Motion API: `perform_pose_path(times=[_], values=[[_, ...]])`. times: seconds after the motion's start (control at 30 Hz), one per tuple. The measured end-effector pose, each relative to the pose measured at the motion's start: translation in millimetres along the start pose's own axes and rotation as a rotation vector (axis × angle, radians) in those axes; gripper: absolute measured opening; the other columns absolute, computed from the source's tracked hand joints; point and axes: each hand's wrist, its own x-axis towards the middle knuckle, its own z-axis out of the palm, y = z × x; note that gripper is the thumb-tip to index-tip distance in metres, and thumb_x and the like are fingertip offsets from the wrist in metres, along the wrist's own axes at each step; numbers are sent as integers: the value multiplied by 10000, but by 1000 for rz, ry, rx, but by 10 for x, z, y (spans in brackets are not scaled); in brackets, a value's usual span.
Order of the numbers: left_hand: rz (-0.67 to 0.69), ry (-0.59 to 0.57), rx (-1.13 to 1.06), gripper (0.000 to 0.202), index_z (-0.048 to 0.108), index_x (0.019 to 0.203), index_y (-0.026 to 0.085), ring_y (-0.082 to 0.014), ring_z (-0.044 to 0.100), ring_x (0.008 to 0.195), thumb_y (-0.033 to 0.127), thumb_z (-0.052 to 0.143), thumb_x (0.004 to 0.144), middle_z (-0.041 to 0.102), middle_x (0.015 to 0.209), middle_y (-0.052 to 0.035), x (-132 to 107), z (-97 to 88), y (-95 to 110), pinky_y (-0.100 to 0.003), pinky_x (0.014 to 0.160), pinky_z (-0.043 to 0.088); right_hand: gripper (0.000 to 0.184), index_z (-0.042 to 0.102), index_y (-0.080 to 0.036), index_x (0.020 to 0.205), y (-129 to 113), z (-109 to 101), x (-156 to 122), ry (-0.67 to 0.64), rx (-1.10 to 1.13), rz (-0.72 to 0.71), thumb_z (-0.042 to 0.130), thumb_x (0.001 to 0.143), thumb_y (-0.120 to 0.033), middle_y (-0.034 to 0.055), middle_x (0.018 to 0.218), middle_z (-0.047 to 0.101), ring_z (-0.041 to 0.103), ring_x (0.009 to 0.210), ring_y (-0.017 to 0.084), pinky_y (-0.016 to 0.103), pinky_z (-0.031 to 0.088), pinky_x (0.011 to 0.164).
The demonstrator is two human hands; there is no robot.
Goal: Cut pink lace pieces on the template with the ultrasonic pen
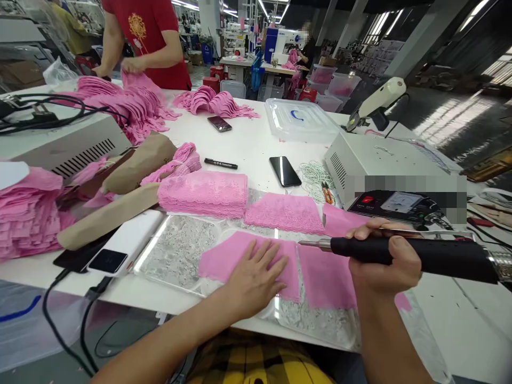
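My left hand (258, 274) lies flat with spread fingers on a pink fabric piece (224, 258), which rests on a clear board (172, 250) over a grey mottled surface. My right hand (386, 256) is wrapped round a black-handled tool (440, 258) with a tapered metal tip. The tip points left, at the gap between that piece and a second pink fabric piece (326, 280) on the right. Whether it touches the cloth I cannot tell. Just beyond are a stack of pink lace pieces (204, 192) and a lower lace-edged pink piece (284, 213).
A grey control box (384, 160) with a meter stands at right. Behind the fabric lie a phone (285, 172), orange-handled snips (328, 193) and a marker (221, 164). A white power bank (126, 242) with cables sits left. A person in red (148, 42) handles pink fabric across the table.
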Motion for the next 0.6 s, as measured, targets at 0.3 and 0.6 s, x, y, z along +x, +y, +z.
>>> perform_pose_path(times=[0.3,0.6], values=[[36,-39,-10,464,519,1366,193,-317,401,1407,460,502,986,479,1476,-144,-3,2,-4,-562,1125,329,155,576,-178,729,79,-8,-57,-48,58,43,570,623,-292,-1,705,578,512,474,119,300,454,450],[26,-30,-22,462,536,1351,189,-327,404,1403,456,525,973,485,1471,-145,-5,-2,-1,-556,1122,336,127,578,-176,726,95,-4,-43,-33,26,-41,554,634,-259,2,697,590,512,468,126,311,467,436]])
